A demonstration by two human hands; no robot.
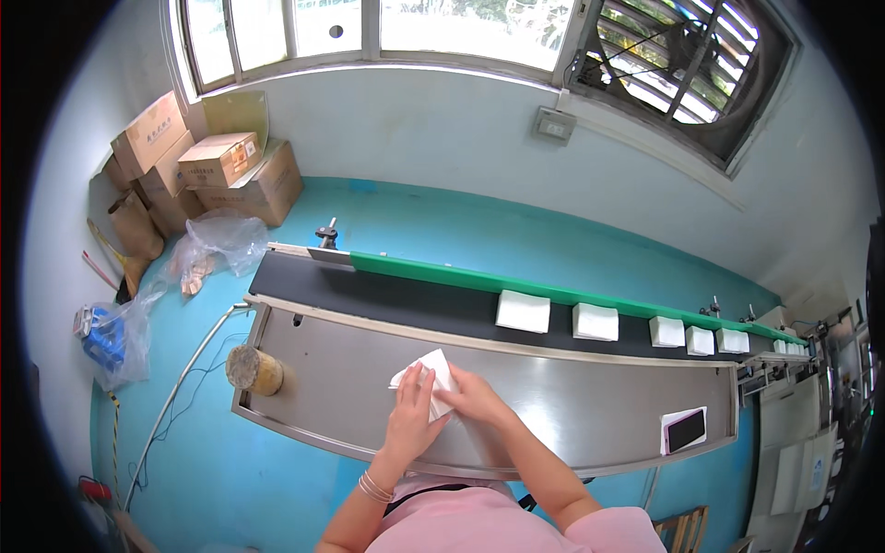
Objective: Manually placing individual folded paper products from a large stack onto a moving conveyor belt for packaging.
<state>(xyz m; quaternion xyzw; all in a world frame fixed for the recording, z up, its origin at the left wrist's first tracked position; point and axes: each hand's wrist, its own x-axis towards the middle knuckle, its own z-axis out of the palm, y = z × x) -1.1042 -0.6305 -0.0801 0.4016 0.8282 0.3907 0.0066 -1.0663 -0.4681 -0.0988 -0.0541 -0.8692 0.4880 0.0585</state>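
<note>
Above the steel worktable, a stack of white folded paper (439, 367) is held between my two hands, tilted with one corner pointing away from me. My left hand (415, 417) lies over its left side and front, fingers pressed together on the top. From the right, my right hand (474, 396) grips the other edge, its fingertips partly hidden behind the paper. Just beyond my hands runs a dark conveyor belt (396, 300), where similar white stacks sit in a row; the nearest white stack (523, 312) lies ahead and to the right.
The steel worktable (341, 378) has a raised rim. On its left end stands a worn yellowish cylinder (254, 370); on its right lies a phone (685, 431) on white paper. A green guide rail (442, 269) borders the belt's far side. Cardboard boxes (221, 166) are piled at far left.
</note>
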